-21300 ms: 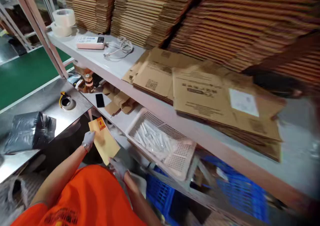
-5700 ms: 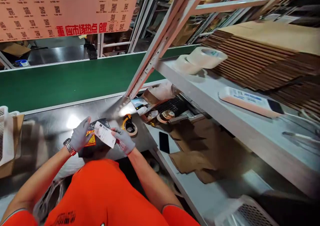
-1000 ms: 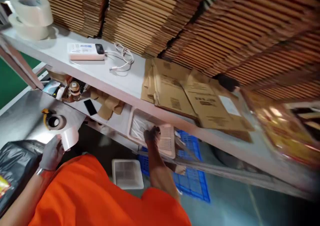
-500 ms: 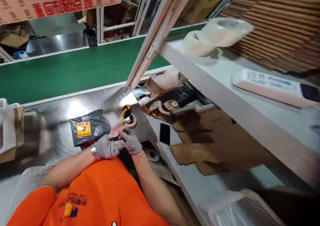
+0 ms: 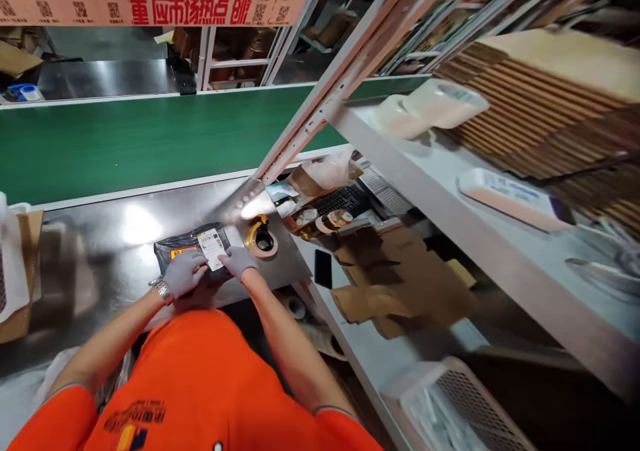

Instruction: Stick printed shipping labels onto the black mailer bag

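Now both hands' fingers (image 5: 181,269) press white label (image 5: 212,248) onto black parcel (image 5: 173,250).

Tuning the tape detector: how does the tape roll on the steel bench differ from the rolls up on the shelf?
The bench tape roll is small, tan, sits in a yellow-and-black dispenser and lies flat near the right hand. The shelf tape rolls look larger, pale white, bare of any dispenser, one leaning on the other, far from both hands. Both are ring-shaped with an open core.
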